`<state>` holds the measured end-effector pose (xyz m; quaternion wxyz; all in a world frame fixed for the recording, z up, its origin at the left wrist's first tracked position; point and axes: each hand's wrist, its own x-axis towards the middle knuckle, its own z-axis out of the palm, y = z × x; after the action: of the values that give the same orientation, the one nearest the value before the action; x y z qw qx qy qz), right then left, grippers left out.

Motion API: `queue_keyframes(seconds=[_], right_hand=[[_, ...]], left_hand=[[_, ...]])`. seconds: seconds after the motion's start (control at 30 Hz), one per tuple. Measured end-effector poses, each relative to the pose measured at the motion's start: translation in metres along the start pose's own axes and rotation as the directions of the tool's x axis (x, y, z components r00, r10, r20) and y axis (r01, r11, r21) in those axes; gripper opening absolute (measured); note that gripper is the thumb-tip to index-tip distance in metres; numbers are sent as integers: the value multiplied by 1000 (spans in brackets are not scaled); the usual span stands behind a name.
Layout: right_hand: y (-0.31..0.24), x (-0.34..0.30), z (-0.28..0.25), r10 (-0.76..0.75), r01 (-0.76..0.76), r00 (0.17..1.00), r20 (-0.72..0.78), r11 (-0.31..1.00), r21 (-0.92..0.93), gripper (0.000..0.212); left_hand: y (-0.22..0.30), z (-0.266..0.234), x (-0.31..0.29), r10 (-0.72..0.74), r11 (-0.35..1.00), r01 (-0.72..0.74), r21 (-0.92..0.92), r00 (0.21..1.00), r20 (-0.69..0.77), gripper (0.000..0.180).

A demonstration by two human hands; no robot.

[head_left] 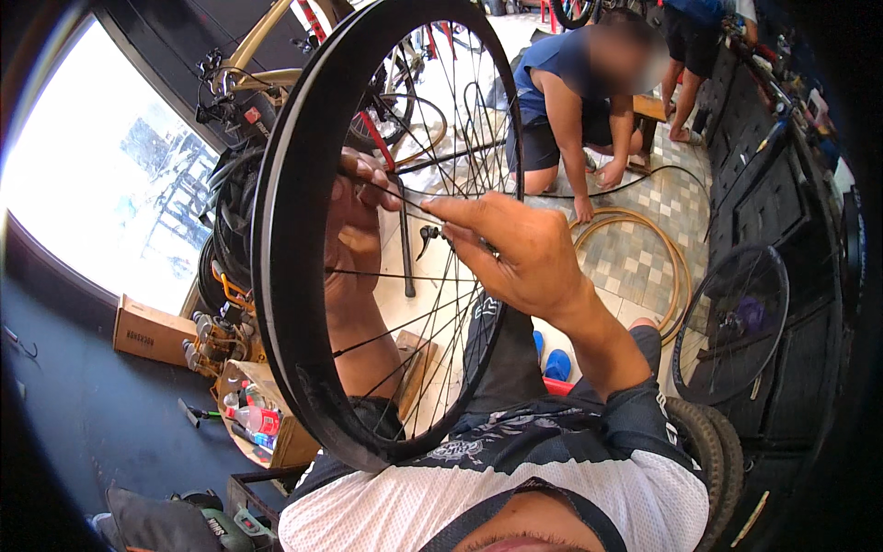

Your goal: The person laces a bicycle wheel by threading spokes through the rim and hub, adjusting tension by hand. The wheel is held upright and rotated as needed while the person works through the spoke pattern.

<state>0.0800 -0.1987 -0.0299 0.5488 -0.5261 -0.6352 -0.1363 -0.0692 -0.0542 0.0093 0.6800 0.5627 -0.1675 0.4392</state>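
Note:
A black deep-rimmed bicycle wheel (292, 230) stands upright before me, its thin black spokes crossing toward the middle. My left hand (357, 235) is inside the rim on its left side, fingers closed round a spoke (409, 200) close to the rim. From the right, my right hand (529, 247) reaches across the spokes and pinches the same spoke farther in, thumb and forefinger together. Just below those fingertips shows a small black lever (428, 237). My right hand hides part of the wheel's centre.
A person in blue (561, 101) kneels ahead, near tan tyre hoops (676, 276) on the tiled floor. Another spoked wheel (731, 322) leans against dark cabinets at right. On the left are a cardboard box (152, 331), an open carton with bottles (294, 442) and a gold bicycle frame (262, 46).

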Motion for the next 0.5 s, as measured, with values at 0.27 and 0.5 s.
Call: queue_keyframes(seconds=[0.27, 0.5], right_hand=[[-5, -1, -2, 30, -29, 998, 46, 999, -14, 38], [-3, 0, -4, 31, -30, 998, 61, 999, -20, 37]], left_hand=[[1, 1, -2, 49, 999, -49, 13, 999, -12, 28], [-3, -9, 6, 26, 999, -23, -48, 998, 63, 25]])
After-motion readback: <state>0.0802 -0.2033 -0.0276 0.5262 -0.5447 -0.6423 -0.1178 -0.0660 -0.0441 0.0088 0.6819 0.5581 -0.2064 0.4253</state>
